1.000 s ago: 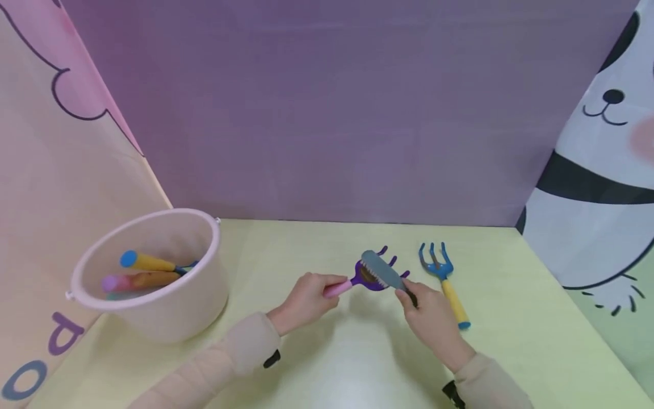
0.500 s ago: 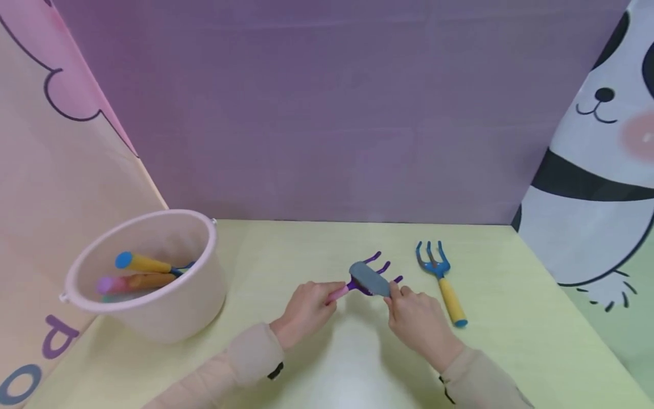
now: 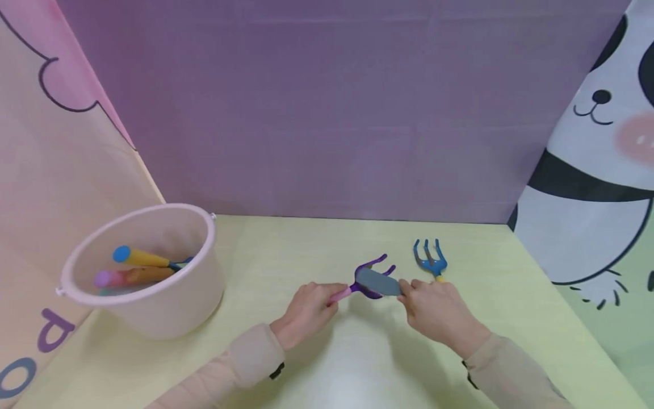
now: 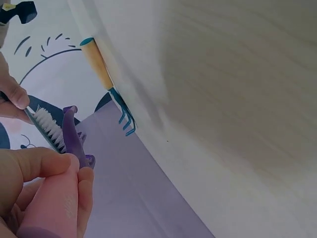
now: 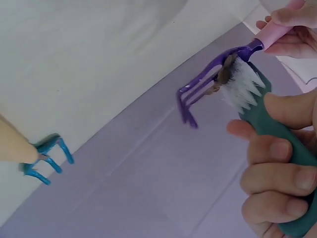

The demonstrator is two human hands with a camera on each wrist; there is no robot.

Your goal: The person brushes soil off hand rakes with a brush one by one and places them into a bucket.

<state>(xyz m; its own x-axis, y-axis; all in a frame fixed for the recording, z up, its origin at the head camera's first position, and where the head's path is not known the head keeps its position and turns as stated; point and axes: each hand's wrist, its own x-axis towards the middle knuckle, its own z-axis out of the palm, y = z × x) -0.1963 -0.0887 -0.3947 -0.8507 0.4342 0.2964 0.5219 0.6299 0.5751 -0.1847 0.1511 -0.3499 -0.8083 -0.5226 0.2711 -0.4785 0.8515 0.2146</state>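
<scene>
My left hand grips the pink handle of a small purple hand rake, its tines pointing away from me to the right. Brown dirt sticks to the rake's head. In my right hand is a green scrub brush, held by its handle with the fingers wrapped round it. The brush's white bristles press against the rake head at the dirt. Both tools are held above the table.
A blue hand rake with a yellow handle lies on the table beyond my right hand. A pale pink bucket with several tools in it, one with a yellow handle, stands at the left. A purple backdrop rises behind the table.
The brush has shifted back and forth across the rake head, first left, then back right. Its back now faces up, covering the bristles in the head view. The left hand keeps its hold.
</scene>
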